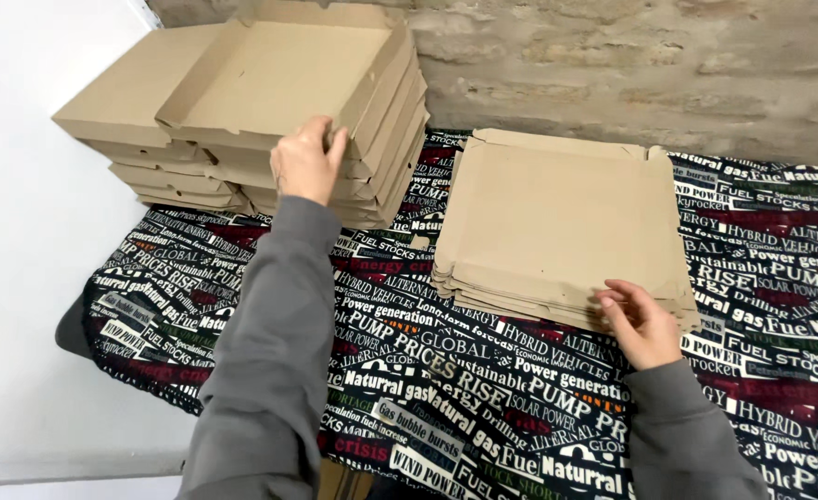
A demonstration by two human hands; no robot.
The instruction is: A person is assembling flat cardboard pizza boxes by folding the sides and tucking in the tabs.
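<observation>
Left hand: we see the left hand (305, 162) reaching far forward, fingers curled over the front wall of the top folded box (279, 79); the fingertips hook the cardboard edge, so the hand is closed on that wall.
Top folded box: it sits open and tray-like on the stack of folded boxes (270, 167) at the far left of the table, directly under and ahead of the left fingers.
Right hand: the right hand (639, 322) lies at the near edge of the pile of flat cardboard blanks (557, 222), fingertips touching the lower right part of the pile's front edge; we cannot tell whether it pinches a sheet or only rests against it.
Flat blanks: the pile lies right of centre, just beside the folded stack, extending away from the right hand toward the wall.
Sleeves: both arms wear grey sleeves (261, 370).
Table cover: a dark cloth printed with white and red lettering (446, 389) covers the table.
Backdrop: a rough stone wall (631, 56) stands behind the cardboard.
</observation>
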